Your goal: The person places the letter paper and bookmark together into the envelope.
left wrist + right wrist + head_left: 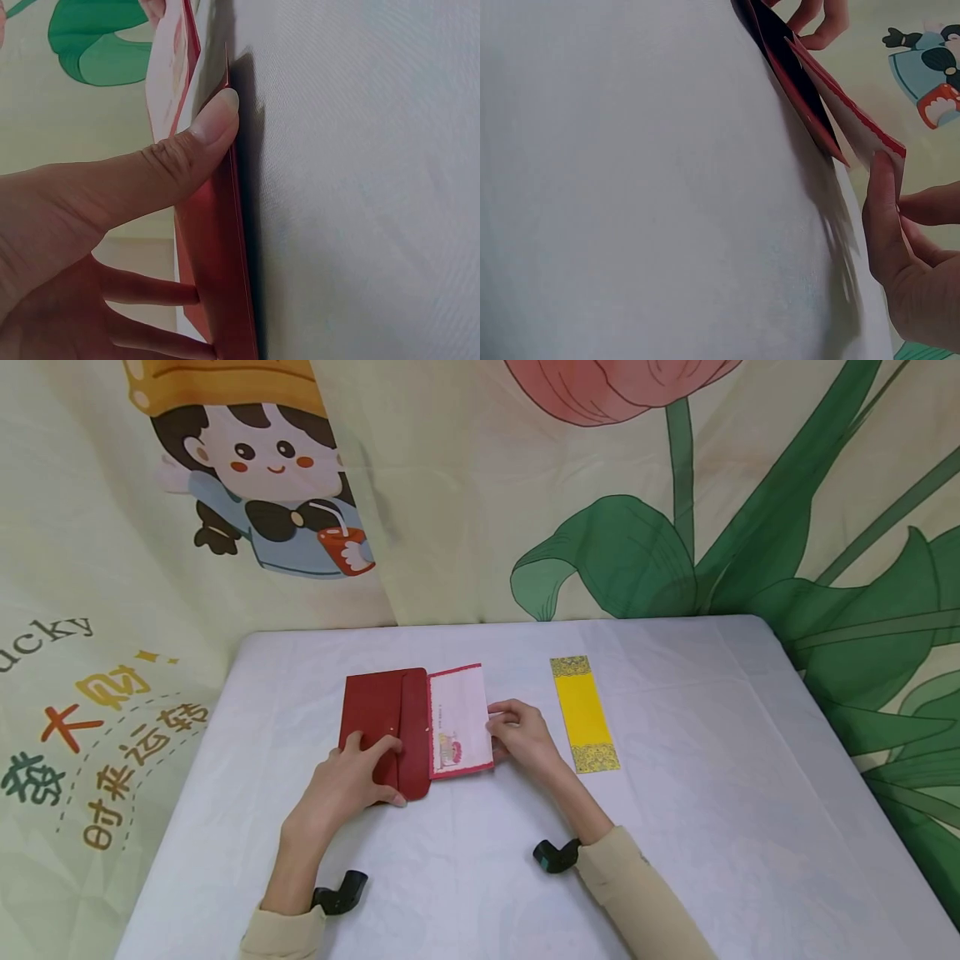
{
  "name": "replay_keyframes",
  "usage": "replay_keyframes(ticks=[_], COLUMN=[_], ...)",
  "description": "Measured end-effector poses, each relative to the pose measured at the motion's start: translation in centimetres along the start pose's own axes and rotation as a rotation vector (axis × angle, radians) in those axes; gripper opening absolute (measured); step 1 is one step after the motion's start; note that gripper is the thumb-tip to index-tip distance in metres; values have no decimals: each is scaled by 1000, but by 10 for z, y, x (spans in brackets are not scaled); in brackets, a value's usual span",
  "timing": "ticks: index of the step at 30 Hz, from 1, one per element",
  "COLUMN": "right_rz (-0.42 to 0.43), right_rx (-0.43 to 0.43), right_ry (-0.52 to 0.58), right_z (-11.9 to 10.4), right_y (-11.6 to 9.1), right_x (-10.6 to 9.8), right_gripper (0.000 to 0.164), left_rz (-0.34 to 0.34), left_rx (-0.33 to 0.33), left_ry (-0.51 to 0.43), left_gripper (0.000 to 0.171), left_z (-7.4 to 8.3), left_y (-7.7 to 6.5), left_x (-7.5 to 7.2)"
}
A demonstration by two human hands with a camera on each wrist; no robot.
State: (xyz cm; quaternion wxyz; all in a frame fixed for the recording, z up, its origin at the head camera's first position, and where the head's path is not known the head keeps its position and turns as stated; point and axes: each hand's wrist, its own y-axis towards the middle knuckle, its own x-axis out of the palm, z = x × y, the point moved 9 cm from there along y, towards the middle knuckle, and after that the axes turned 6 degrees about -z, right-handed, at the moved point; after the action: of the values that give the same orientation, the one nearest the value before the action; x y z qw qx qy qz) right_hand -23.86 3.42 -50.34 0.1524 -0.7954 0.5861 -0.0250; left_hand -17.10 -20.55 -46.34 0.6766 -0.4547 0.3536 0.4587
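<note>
A dark red envelope (pixel 414 718) lies on the white-covered table, its flap to the right. My left hand (pixel 345 781) rests on it with fingers spread. In the left wrist view the thumb (pixel 214 124) lies against the near edge of the red envelope (pixel 217 262). A white card (pixel 461 714) with a red border and a small printed picture stands partly over the envelope's right side. My right hand (pixel 521 739) pinches the card's right edge between thumb and fingers. In the right wrist view the card (pixel 855 116) tilts up off the table.
A yellow paper strip (pixel 585 714) with patterned ends lies right of the right hand. The table (pixel 675 860) has a white cloth. A printed curtain (pixel 450 527) hangs behind it. Black wrist devices (pixel 341 893) sit at both cuffs.
</note>
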Motion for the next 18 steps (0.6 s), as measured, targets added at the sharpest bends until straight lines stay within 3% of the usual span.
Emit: replay_keyframes(ticks=[18], right_rz=[-76], right_rx=[-4], right_ry=[78], right_z=[-4], right_y=[14], right_x=[37], right_gripper=[30], left_rz=[-13], left_rx=[-14], left_ry=[-15], left_gripper=[76], left_z=[-1], left_y=[1], left_x=[1])
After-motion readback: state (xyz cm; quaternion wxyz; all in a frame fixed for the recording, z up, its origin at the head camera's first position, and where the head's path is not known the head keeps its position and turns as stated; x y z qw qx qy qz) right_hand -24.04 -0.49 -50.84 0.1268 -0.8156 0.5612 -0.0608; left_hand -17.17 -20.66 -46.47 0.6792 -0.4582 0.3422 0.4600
